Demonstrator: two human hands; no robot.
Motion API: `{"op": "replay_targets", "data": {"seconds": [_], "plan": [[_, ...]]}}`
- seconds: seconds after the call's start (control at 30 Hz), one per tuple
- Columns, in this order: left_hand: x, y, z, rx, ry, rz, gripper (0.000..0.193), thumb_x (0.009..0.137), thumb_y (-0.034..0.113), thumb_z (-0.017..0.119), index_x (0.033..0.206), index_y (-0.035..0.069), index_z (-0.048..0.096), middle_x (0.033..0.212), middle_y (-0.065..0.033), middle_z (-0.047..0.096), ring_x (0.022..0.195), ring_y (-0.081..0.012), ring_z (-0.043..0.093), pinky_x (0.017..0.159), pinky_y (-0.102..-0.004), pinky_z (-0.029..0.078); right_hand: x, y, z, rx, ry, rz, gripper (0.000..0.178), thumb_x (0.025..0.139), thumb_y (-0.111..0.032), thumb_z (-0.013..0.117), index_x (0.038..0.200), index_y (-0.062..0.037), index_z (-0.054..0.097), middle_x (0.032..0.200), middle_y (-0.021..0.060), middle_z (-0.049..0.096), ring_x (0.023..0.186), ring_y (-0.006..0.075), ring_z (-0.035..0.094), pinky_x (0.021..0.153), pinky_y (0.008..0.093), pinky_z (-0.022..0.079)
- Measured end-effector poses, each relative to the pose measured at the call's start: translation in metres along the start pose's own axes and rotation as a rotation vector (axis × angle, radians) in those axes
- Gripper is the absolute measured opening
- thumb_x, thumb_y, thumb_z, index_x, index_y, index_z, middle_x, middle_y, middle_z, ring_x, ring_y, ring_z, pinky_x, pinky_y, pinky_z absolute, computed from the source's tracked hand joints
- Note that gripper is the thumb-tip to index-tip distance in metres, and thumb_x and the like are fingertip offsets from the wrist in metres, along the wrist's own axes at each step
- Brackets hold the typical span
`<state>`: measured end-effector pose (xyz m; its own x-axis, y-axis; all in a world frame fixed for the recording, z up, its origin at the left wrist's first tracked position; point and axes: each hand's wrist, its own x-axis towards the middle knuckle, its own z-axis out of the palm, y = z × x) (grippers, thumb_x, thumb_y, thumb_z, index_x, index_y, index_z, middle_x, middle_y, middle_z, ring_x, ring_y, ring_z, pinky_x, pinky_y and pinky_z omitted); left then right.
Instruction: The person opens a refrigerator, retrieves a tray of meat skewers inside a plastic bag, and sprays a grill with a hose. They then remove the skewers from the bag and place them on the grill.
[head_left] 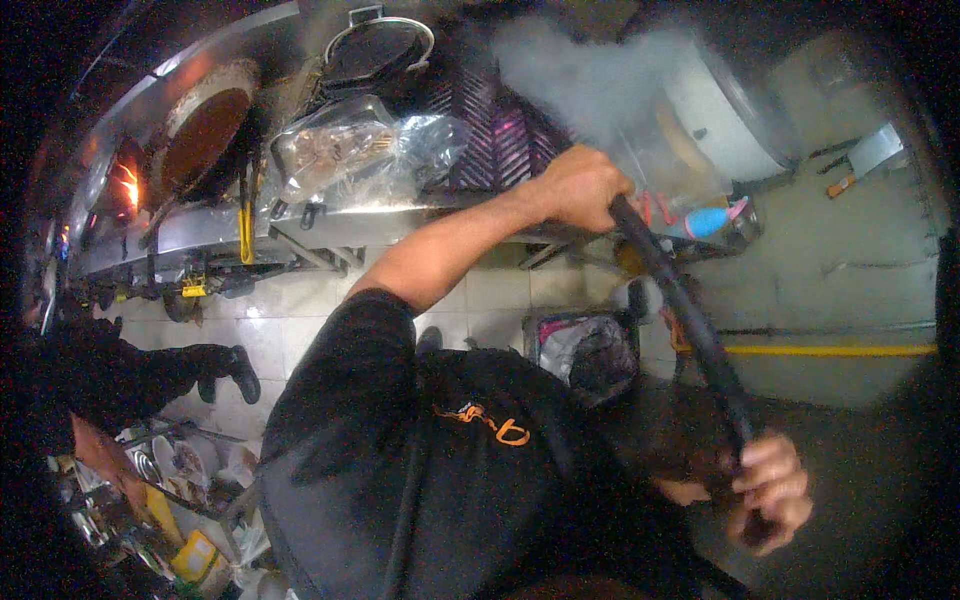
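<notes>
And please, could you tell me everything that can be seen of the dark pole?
The pole is long, narrow and black or nearly so, with a plain, rounded look; its material cannot be told. It slants from the upper middle of the picture down toward the lower right, on the person's right side. The left hand grips it near its upper visible end, and the right hand holds it lower down. Both hands hide parts of it, and the lower part looks blurred.

Pole between left hand and right hand: matt, smooth. Surface left of left hand: glossy metal. Bag above surface: clear, glossy, crinkled plastic. Shirt below left hand: matt cloth. Floor tiles: smooth, faintly glossy.
</notes>
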<state>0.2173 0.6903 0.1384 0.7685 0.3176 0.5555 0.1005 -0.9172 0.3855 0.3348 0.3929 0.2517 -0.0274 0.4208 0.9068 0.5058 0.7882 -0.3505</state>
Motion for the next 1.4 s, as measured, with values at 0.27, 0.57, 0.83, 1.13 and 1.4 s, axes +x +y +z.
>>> {"op": "replay_targets", "data": {"seconds": [0.27,0.57,0.83,1.13,1.4], "plan": [[0.0,0.017,-0.012,-0.01,-0.07,0.054,0.03,0.05,0.024,0.064,0.079,0.016,0.065,0.07,-0.0118,0.061,0.067,-0.0286,0.058,0.063,-0.0383,0.047,-0.01,-0.022,-0.029,0.028,-0.204,0.194,0.024,0.077,-0.026,0.048,0.059,-0.0127,0.037,0.053,0.001,0.041,0.05,0.012,0.041,0.051,0.0257,0.035],[-0.001,0.01,-0.006,0.024,-0.095,-0.103,0.028,0.051,0.026,0.063,0.075,0.013,0.064,0.067,-0.0108,0.06,0.066,-0.0292,0.058,0.061,-0.0386,0.046,0.021,-0.027,0.001,0.058,0.055,0.347,0.025,0.086,-0.028,0.039,0.068,-0.0111,0.035,0.056,0.004,0.041,0.054,0.018,0.043,0.053,0.0302,0.039],[-0.001,0.03,-0.004,0.07,0.026,-0.044,0.017,0.057,0.026,0.063,0.066,0.012,0.062,0.062,-0.009,0.058,0.058,-0.0275,0.057,0.052,-0.0389,0.045,0.03,-0.026,-0.022,0.451,0.033,0.134,0.022,0.081,-0.026,0.038,0.064,-0.0126,0.035,0.052,-0.0002,0.036,0.045,0.0113,0.035,0.052,0.0297,0.033],[0.011,0.016,0.003,0.093,-0.108,-0.111,0.03,0.053,0.03,0.065,0.08,0.018,0.064,0.068,-0.0087,0.06,0.062,-0.0265,0.058,0.055,-0.0378,0.046,0.032,-0.021,-0.024,-0.362,-0.124,0.398,0.023,0.078,-0.02,0.051,0.06,-0.0119,0.04,0.055,-0.0013,0.045,0.046,0.0112,0.04,0.05,0.0228,0.033],[0.01,0.0,0.0,0.106,-0.09,-0.115,0.024,0.056,0.034,0.062,0.07,0.015,0.063,0.061,-0.0085,0.058,0.059,-0.0277,0.058,0.054,-0.0378,0.045,0.014,-0.033,-0.032,-0.357,-0.197,0.261,0.013,0.08,-0.014,0.041,0.068,-0.0102,0.04,0.054,0.0029,0.043,0.046,0.0138,0.04,0.053,0.0311,0.035]]}}
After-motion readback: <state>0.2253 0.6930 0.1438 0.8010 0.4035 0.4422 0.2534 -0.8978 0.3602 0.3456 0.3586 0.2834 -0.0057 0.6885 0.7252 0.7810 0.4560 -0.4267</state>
